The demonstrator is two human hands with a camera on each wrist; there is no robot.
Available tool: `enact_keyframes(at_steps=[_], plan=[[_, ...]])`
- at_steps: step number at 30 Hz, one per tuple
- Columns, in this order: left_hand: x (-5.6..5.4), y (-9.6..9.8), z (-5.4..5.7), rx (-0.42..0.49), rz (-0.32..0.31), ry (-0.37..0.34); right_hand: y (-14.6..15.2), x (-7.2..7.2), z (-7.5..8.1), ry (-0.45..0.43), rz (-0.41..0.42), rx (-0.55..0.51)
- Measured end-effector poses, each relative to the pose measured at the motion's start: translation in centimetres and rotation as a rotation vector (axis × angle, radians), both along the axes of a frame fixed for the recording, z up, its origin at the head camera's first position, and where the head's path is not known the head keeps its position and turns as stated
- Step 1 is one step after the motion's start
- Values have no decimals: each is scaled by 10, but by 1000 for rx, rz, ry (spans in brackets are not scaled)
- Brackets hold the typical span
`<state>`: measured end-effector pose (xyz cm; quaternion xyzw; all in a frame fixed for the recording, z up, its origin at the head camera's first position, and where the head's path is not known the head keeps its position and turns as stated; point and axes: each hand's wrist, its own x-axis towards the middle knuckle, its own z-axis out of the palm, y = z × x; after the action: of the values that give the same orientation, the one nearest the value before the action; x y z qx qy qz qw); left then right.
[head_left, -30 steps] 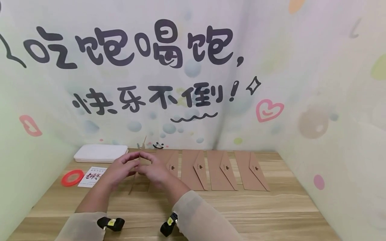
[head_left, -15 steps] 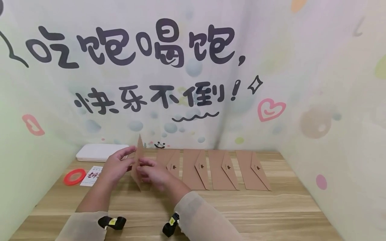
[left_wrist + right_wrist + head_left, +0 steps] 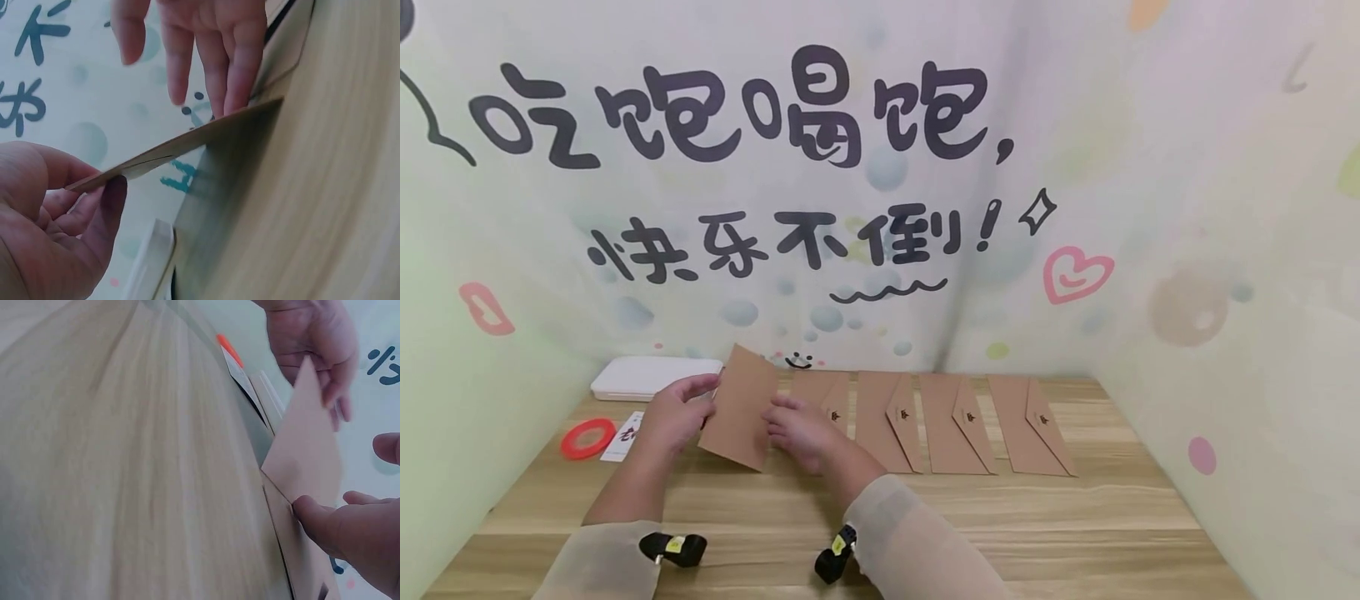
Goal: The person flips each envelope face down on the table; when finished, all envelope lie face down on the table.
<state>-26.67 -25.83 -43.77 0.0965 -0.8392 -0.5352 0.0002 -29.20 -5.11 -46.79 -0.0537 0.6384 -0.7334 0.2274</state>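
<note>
My left hand [image 3: 681, 412] pinches a brown kraft-paper envelope [image 3: 743, 408] by its left edge, thumb on one face and fingers on the other. The envelope is tilted up off the table, its plain face toward me. At its right edge is my right hand [image 3: 805, 433]; in the left wrist view this hand's fingers [image 3: 212, 69] are nearly straight, their tips right at the envelope's far edge. The right wrist view has the envelope [image 3: 303, 444] slanting between both hands, with a right-hand finger at its lower corner. Another envelope [image 3: 816, 392] lies partly hidden behind the right hand.
Three more flat envelopes with pointed flaps [image 3: 883, 425] [image 3: 951, 425] [image 3: 1026, 425] lie in a row to the right. On the left are a white case [image 3: 655, 377], a red ring [image 3: 587, 437] and a printed card [image 3: 622, 437] partly behind my left arm. A printed curtain [image 3: 880, 333] closes off the back.
The envelope was edge-on to the head view and has turned so that its plain face shows. My right hand has shifted slightly right, from its face to its right edge.
</note>
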Motion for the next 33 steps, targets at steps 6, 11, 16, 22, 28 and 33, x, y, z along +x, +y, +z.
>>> enact_keyframes(at_steps=[6, 11, 16, 22, 28, 33], plan=[[-1, -4, -7, -79, -25, -46, 6, -2, 3, 1, 2, 41], [-3, -7, -14, -188, -110, -78, 9, -2, 5, 4, 17, 72], [-4, -5, -18, -257, -166, -89, 12, -1, 7, -6, 23, 94], [-3, -2, -19, -277, -182, -98, 12, -2, 7, -12, 22, 102], [0, 3, -15, -274, -161, -59, 17, -2, 6, 10, 20, 37], [-3, 11, -12, -175, -126, -7, 33, -2, 9, 71, 17, 5]])
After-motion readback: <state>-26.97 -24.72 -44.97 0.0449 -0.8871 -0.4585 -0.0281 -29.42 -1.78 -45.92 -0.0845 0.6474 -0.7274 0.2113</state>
